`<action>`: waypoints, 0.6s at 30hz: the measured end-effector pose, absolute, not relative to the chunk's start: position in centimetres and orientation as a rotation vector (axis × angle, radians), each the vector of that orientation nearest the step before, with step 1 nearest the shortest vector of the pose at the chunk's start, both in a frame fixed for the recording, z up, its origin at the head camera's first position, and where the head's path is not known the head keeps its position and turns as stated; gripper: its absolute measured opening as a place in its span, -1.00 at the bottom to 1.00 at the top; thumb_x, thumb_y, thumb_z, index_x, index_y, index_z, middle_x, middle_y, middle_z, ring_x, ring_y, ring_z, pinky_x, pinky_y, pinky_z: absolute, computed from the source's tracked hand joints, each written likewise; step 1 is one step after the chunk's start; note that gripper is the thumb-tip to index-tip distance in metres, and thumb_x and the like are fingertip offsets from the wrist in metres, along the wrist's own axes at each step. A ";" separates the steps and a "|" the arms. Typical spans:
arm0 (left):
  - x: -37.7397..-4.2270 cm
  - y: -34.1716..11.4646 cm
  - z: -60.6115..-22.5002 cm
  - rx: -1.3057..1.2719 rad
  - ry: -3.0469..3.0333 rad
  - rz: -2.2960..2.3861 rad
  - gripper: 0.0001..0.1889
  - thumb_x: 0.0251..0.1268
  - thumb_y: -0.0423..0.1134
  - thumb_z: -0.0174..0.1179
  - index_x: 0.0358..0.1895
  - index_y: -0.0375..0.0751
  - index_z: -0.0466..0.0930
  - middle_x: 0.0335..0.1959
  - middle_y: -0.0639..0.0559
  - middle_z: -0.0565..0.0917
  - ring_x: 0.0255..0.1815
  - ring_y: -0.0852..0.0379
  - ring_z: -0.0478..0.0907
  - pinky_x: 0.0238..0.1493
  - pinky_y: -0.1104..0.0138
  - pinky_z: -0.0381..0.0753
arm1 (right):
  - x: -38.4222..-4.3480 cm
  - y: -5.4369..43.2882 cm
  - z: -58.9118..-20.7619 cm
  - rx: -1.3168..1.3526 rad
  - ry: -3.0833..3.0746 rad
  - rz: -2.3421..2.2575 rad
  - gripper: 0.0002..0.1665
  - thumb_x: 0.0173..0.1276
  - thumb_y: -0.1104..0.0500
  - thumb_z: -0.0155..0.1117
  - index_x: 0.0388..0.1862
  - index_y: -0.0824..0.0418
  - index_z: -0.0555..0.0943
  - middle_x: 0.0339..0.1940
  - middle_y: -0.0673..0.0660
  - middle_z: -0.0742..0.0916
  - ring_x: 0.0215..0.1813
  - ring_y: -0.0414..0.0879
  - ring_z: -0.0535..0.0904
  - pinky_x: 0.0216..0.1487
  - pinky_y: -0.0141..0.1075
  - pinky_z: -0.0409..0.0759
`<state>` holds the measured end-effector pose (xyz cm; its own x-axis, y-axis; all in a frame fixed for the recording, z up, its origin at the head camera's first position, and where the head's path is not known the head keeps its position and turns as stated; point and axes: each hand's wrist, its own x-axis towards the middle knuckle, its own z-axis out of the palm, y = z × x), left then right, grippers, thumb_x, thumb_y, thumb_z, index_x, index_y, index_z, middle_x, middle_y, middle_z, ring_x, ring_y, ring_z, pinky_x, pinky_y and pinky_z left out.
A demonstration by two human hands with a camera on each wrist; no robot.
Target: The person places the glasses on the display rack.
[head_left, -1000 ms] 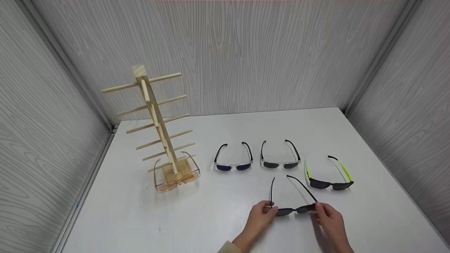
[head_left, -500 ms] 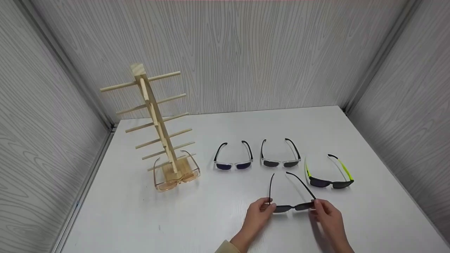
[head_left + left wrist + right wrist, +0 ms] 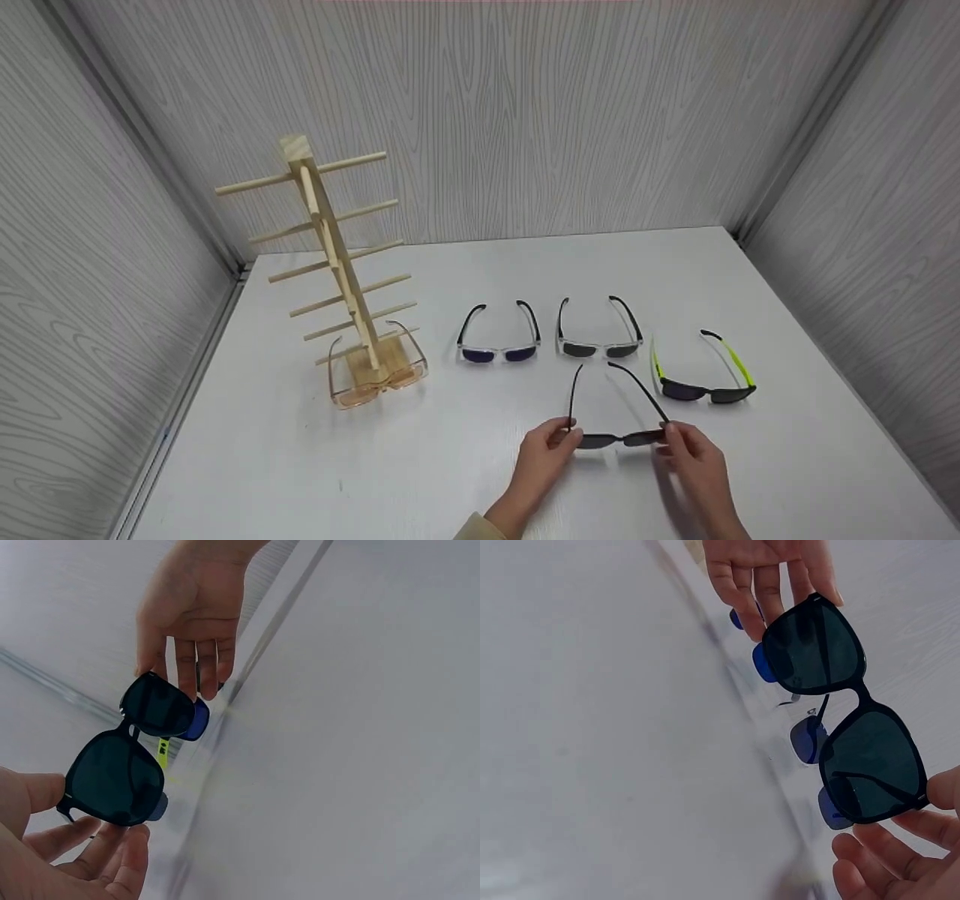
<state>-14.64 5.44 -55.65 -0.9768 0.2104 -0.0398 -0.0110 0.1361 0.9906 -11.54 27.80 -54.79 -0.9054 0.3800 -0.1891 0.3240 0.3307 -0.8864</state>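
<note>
A pair of black sunglasses (image 3: 619, 439) with dark lenses hangs just above the white table (image 3: 480, 465), temples open and pointing away from me. My left hand (image 3: 559, 441) pinches its left end and my right hand (image 3: 675, 442) pinches its right end. In the left wrist view the sunglasses (image 3: 127, 757) sit between my left hand (image 3: 67, 847) at the bottom and my right hand (image 3: 191, 652) at the top. The right wrist view shows the same sunglasses (image 3: 847, 712), with my right hand (image 3: 900, 855) below and my left hand (image 3: 772, 577) above.
A wooden rack (image 3: 330, 255) with several rungs stands at the left, amber-tinted glasses (image 3: 375, 379) on its lowest rung. Behind the hands lie blue-lens glasses (image 3: 499, 341), grey-lens glasses (image 3: 598, 337) and yellow-armed sunglasses (image 3: 705, 375). Grey walls enclose three sides.
Both hands have raised the black sunglasses a little and shifted them slightly left and away. Everything else is as it was.
</note>
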 end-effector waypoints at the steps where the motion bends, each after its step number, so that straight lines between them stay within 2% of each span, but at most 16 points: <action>1: -14.7 5.4 -55.6 0.196 2.236 1.955 -0.64 0.27 -0.13 0.18 -0.01 -0.34 0.58 -0.24 0.10 0.66 -0.25 0.26 0.58 -0.20 0.38 0.55 | -11.6 27.7 -54.7 -0.669 -2.524 1.652 -0.42 0.42 -0.17 -0.04 0.12 0.26 0.49 -0.14 0.15 0.69 -0.18 -0.13 0.62 -0.25 -0.35 0.57; 11: -14.6 4.3 -55.2 0.198 2.297 1.981 -0.64 0.28 -0.13 0.17 -0.02 -0.37 0.57 -0.23 0.04 0.67 -0.23 0.22 0.58 -0.19 0.38 0.55 | -12.1 26.8 -54.4 -0.633 -2.513 1.704 -0.46 0.43 -0.14 -0.02 0.12 0.23 0.50 -0.12 0.15 0.68 -0.17 -0.12 0.62 -0.22 -0.32 0.59; 18: -14.7 3.6 -55.1 0.163 2.322 1.981 -0.61 0.28 -0.06 0.16 -0.02 -0.32 0.58 -0.26 0.10 0.66 -0.27 0.27 0.54 -0.21 0.39 0.52 | -12.3 26.1 -54.2 -0.557 -2.456 1.773 -0.50 0.42 -0.08 0.03 0.11 0.28 0.50 -0.15 0.17 0.68 -0.22 -0.14 0.63 -0.21 -0.27 0.61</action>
